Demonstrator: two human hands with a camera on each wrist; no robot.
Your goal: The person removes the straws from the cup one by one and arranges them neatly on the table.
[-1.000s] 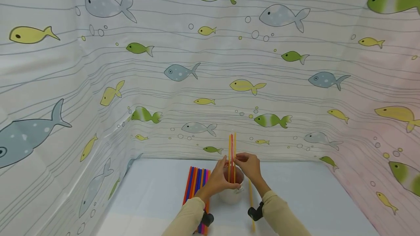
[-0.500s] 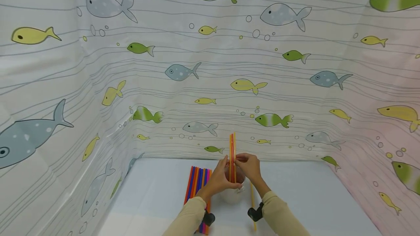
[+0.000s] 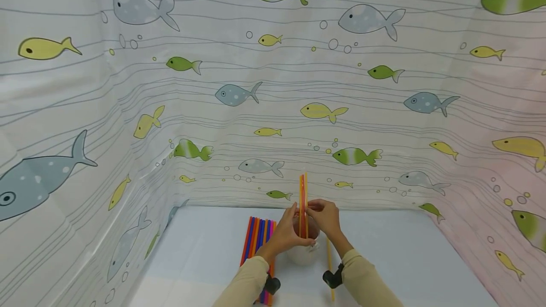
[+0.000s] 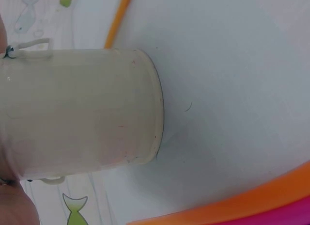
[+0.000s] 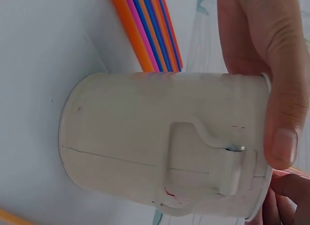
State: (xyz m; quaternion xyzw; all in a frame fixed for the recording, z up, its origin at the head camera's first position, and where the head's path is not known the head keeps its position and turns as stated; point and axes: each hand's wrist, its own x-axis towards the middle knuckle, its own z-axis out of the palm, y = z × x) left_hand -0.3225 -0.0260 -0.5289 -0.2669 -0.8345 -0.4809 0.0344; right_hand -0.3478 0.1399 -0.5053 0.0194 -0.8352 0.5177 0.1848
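Barely shifted since a second ago: upright straws [image 3: 303, 203] drawn closer into one tight bundle, both hands kept at the cup's mouth. Left hand [image 3: 285, 234] curled round the rim of the white cup [image 3: 304, 254], thumb laid over its edge, plain in the right wrist view [image 5: 271, 89]. Right hand [image 3: 326, 217] raised just above the rim, fingertips pinching the bundle. Both forearms in beige sleeves, reaching forward. One cup, standing on the pale table [image 3: 405, 259] between the hands. About three straws upright in it, exact count uncertain. One fan of loose straws [image 3: 258, 240] flat at left, roughly eight. One single yellow straw [image 3: 329, 269] flat at right.
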